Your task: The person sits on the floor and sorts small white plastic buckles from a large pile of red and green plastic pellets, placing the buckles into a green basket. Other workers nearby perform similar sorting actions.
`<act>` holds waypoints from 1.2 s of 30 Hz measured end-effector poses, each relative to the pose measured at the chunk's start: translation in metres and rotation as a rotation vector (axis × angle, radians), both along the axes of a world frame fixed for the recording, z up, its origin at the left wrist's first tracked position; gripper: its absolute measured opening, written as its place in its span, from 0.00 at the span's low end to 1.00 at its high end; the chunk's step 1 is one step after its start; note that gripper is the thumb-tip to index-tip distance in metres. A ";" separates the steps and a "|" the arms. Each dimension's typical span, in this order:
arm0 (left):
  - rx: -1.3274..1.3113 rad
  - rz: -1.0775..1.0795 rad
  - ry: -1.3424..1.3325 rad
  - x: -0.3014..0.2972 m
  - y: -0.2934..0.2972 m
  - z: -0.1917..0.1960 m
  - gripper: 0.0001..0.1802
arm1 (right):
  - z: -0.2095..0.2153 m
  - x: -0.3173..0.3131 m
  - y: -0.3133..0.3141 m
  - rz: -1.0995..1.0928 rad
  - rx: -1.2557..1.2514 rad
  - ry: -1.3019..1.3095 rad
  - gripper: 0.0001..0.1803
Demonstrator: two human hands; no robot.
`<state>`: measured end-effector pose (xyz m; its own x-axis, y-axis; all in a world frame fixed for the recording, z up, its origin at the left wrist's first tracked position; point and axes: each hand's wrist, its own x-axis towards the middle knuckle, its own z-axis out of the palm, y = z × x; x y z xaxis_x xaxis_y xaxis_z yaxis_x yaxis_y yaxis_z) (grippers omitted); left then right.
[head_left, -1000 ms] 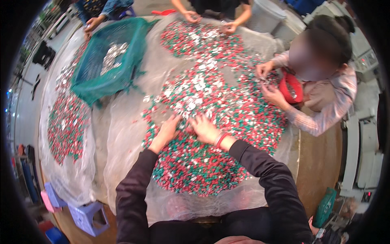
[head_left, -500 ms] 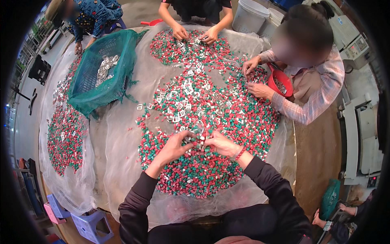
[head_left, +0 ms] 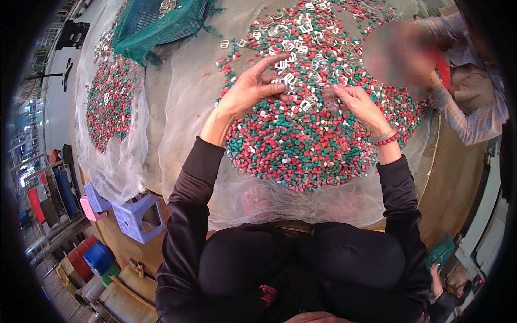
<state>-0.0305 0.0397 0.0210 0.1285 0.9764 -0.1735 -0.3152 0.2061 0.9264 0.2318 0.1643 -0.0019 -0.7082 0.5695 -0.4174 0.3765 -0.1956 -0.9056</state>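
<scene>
A broad heap of small red, green and white plastic pieces (head_left: 301,142) lies spread on a sheet of clear plastic film (head_left: 183,107) draped over the bench (head_left: 458,183), with pale buckle-shaped parts (head_left: 291,54) scattered through its far half. Spread thin like this, the pale parts stand out against the coloured bits and can be picked off the top.

The left hand (head_left: 250,91) hangs just above the heap's middle, fingers bent and the thumb drawn toward the fingertips, as one pinches something small; whether a piece sits in that pinch is too small to tell. The right hand (head_left: 358,105), with a red bead bracelet (head_left: 389,141) at its wrist, rests fingers-down on the heap, close to the left, loosely curled; I cannot tell if it grips anything. Both work the same patch, so one can rake while the other picks.

Across the heap at the right, another person's sleeve (head_left: 474,116) leans in over the same pile. To the far left a green net basket (head_left: 161,24) stands on the film, near a second, smaller spread of pieces (head_left: 110,102). Below the bench edge sits a lilac plastic stool (head_left: 141,218).
</scene>
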 end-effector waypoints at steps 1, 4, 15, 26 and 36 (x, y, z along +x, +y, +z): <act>-0.110 0.024 -0.054 -0.002 -0.001 -0.001 0.19 | -0.001 -0.002 0.003 0.077 0.292 -0.092 0.30; -0.266 0.019 -0.241 0.001 0.002 -0.018 0.12 | -0.013 0.001 0.010 0.173 0.519 -0.362 0.33; 0.256 -0.417 1.411 0.057 0.047 -0.131 0.24 | -0.093 -0.011 -0.036 0.261 1.020 -0.214 0.07; -0.301 0.420 -0.317 0.011 0.006 -0.046 0.13 | -0.042 -0.014 -0.018 -0.098 -0.281 0.478 0.20; -0.266 0.003 -0.989 0.021 0.045 -0.071 0.08 | -0.035 0.031 0.015 -0.421 -0.509 0.394 0.18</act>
<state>-0.0093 0.0851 -0.0502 0.3292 0.9224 -0.2022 -0.9143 0.3649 0.1760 0.2631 0.1797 -0.0371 -0.6253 0.6291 -0.4618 -0.1538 -0.6795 -0.7173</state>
